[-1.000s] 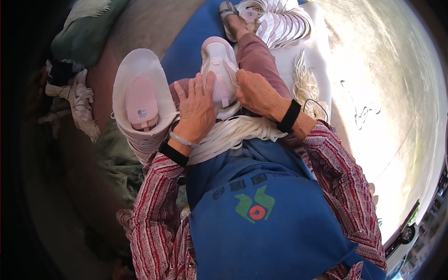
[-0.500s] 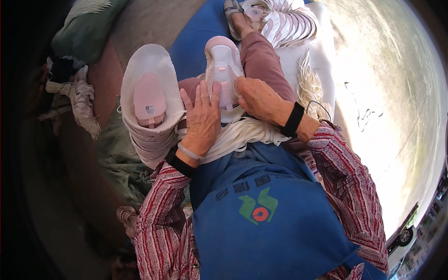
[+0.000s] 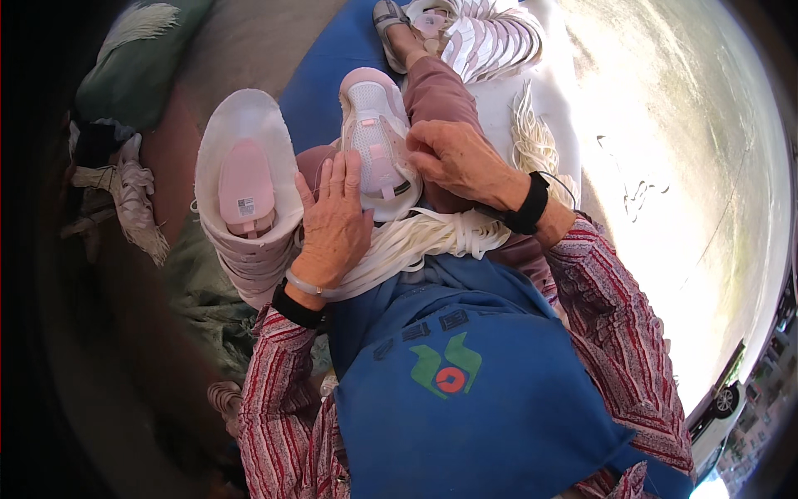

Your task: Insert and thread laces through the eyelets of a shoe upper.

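A pink and white shoe upper lies over my lap, its toe pointing away from me. My left hand rests along its near left edge, fingers stretched out and flat. At the upper's right edge is my right hand, its fingers curled together; whatever they may pinch is hidden. A bundle of cream shoelaces lies across my lap just below the upper. To the left of my left hand stands a nested stack of pale uppers, with a pink tongue showing inside the top one.
Another row of uppers lies at the far right on a white sheet, near more cream laces. A dark green sack and bundled uppers are on the left. Loose strands lie on the ground at right.
The whole view has shifted, so most things sit farther left. My left hand has slid off the upper's middle to its left edge, uncovering the heel end. My right fingers have curled in more.
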The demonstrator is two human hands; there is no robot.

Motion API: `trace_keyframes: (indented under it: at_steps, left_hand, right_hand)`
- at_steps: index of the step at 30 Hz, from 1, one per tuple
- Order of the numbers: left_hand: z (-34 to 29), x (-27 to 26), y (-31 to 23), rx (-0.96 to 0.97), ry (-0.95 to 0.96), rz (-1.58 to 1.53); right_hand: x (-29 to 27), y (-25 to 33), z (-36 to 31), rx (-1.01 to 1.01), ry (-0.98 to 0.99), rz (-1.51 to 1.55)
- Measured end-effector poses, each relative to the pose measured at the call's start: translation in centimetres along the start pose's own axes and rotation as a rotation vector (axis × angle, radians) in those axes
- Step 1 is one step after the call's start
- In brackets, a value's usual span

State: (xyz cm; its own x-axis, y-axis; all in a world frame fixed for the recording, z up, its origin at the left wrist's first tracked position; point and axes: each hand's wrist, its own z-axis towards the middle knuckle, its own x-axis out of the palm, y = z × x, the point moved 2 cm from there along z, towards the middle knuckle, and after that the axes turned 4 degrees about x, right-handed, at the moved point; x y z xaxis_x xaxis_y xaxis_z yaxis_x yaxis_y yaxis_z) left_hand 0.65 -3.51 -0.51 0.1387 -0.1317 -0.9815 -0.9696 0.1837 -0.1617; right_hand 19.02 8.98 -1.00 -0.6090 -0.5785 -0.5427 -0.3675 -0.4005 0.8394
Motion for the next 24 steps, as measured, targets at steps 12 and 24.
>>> trace_keyframes:
  at_steps: [12,24]
  left_hand:
    - [1.9,-1.4,-9.1,0.244,0.061,-0.542]
    - [2.7,0.0,-11.5,0.299,0.038,-0.511]
  right_hand:
    - [-6.8,-0.9,-12.2,0.322,0.083,0.026]
    - [-5.3,-1.4,-12.7,0.403,0.008,0.148]
